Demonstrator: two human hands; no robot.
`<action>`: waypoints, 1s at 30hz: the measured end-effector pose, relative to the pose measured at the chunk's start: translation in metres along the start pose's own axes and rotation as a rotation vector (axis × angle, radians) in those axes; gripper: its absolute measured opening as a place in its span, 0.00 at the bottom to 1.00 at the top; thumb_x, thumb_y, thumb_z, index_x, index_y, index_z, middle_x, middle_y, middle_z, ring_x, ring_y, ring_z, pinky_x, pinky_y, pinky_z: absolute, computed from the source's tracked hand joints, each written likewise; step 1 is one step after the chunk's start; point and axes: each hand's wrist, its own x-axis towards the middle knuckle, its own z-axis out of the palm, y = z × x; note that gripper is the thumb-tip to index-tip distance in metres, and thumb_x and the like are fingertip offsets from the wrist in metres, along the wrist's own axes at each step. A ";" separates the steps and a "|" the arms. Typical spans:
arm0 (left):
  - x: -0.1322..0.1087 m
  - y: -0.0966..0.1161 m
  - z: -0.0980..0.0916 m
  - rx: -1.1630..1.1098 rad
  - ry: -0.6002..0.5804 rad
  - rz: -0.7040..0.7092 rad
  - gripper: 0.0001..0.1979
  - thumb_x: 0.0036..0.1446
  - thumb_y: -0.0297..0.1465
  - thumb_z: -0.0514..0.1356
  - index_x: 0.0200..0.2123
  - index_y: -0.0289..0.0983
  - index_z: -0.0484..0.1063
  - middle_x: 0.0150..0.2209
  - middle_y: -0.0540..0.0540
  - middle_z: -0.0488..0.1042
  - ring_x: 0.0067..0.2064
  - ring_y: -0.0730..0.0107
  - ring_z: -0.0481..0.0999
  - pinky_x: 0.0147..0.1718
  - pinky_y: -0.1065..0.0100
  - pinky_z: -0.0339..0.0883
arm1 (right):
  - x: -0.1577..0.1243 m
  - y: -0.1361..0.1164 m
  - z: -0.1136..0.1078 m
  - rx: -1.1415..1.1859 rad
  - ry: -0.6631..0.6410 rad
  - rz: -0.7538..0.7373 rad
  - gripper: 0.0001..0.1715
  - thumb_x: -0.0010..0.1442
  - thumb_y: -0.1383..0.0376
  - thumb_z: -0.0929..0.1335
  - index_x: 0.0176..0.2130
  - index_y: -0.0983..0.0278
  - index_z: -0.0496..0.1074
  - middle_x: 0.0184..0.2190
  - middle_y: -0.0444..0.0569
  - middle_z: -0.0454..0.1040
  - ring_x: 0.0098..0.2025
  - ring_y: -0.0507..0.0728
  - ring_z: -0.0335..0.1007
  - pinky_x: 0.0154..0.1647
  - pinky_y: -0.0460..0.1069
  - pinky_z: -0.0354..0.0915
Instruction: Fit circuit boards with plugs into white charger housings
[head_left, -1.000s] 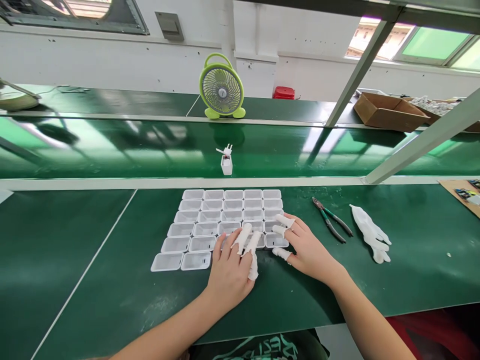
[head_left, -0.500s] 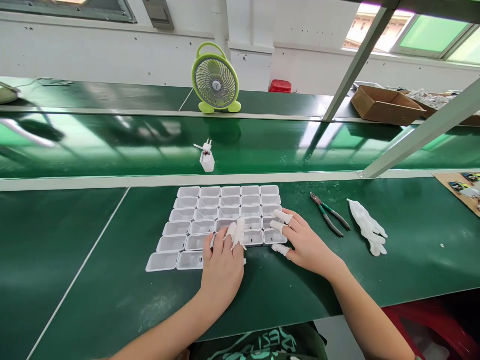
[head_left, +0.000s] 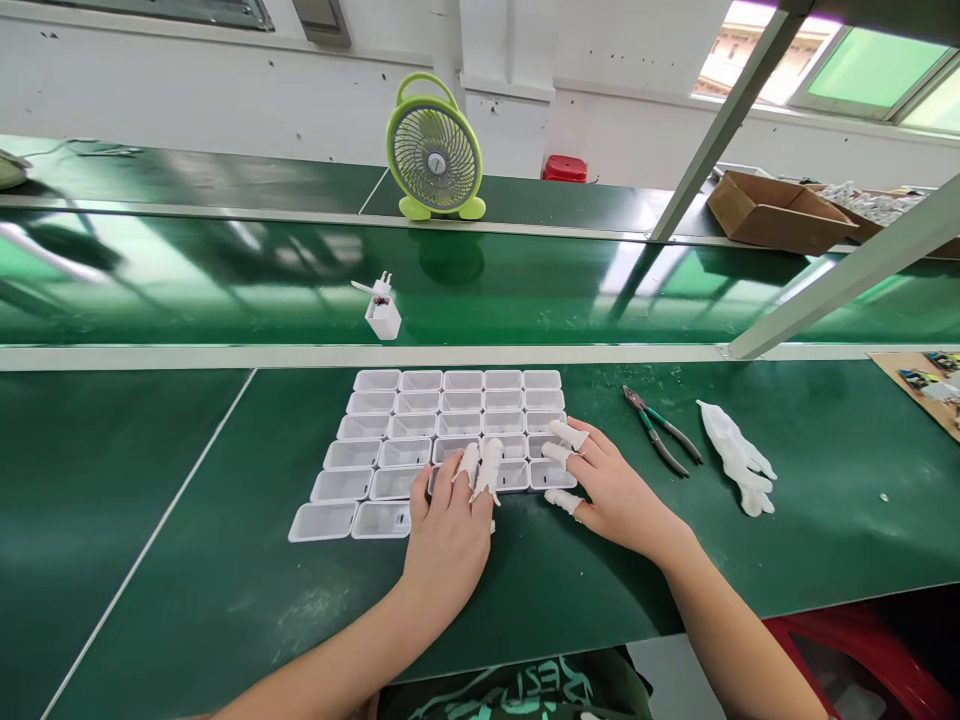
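My left hand [head_left: 446, 530] and right hand [head_left: 615, 490] lie flat and spread, holding nothing. Their rubbery white fingertip cots [head_left: 491, 462] touch the glossy white rectangular plastic shells [head_left: 420, 400], gridded at 12 o'clock on the matte green tabletop [head_left: 225, 560].

The single head-worn camera is looking forward and down from above the near edge of the worktop [head_left: 825, 490]. It is sitting close over the left hand [head_left: 446, 535] and right hand [head_left: 615, 495] at centre, and is facing the conveyor belt [head_left: 225, 290] and white wall [head_left: 187, 80] beyond the far edge.
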 end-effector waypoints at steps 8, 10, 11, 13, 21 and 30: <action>0.003 -0.007 -0.015 0.117 -0.119 -0.070 0.11 0.56 0.29 0.57 0.36 0.33 0.79 0.36 0.31 0.76 0.60 0.25 0.68 0.53 0.33 0.63 | 0.001 0.001 0.000 -0.034 -0.011 -0.009 0.10 0.67 0.65 0.67 0.46 0.68 0.72 0.60 0.66 0.68 0.69 0.75 0.56 0.63 0.69 0.68; 0.006 -0.011 -0.017 0.155 -0.098 -0.100 0.12 0.56 0.32 0.57 0.35 0.32 0.78 0.36 0.30 0.76 0.57 0.26 0.70 0.48 0.35 0.68 | 0.002 0.001 0.000 -0.036 -0.013 -0.006 0.11 0.68 0.64 0.67 0.47 0.67 0.72 0.60 0.65 0.68 0.70 0.74 0.55 0.63 0.68 0.68; 0.008 -0.013 -0.018 0.167 -0.084 -0.111 0.12 0.57 0.33 0.57 0.33 0.32 0.78 0.36 0.28 0.76 0.56 0.26 0.71 0.45 0.36 0.69 | 0.002 0.001 0.000 -0.035 -0.014 -0.004 0.11 0.68 0.64 0.67 0.48 0.68 0.72 0.60 0.65 0.68 0.70 0.74 0.55 0.63 0.68 0.69; 0.010 -0.015 -0.018 0.181 -0.067 -0.121 0.14 0.58 0.35 0.57 0.31 0.31 0.77 0.39 0.25 0.75 0.52 0.26 0.73 0.39 0.41 0.72 | 0.002 0.001 0.000 -0.036 -0.015 -0.004 0.12 0.68 0.64 0.66 0.48 0.68 0.72 0.60 0.66 0.68 0.70 0.74 0.55 0.62 0.68 0.69; 0.007 -0.014 -0.004 0.101 -0.094 -0.095 0.15 0.60 0.35 0.57 0.36 0.28 0.77 0.36 0.28 0.74 0.47 0.35 0.73 0.36 0.52 0.73 | 0.001 0.003 0.000 -0.071 -0.015 -0.017 0.12 0.69 0.64 0.65 0.49 0.67 0.71 0.61 0.65 0.68 0.70 0.74 0.56 0.62 0.67 0.69; 0.012 -0.021 -0.015 0.123 -0.035 -0.118 0.15 0.62 0.34 0.54 0.35 0.29 0.75 0.39 0.27 0.73 0.47 0.36 0.73 0.39 0.48 0.73 | 0.001 0.004 0.002 -0.061 -0.004 -0.007 0.17 0.68 0.62 0.67 0.54 0.66 0.70 0.62 0.63 0.67 0.69 0.73 0.56 0.62 0.68 0.69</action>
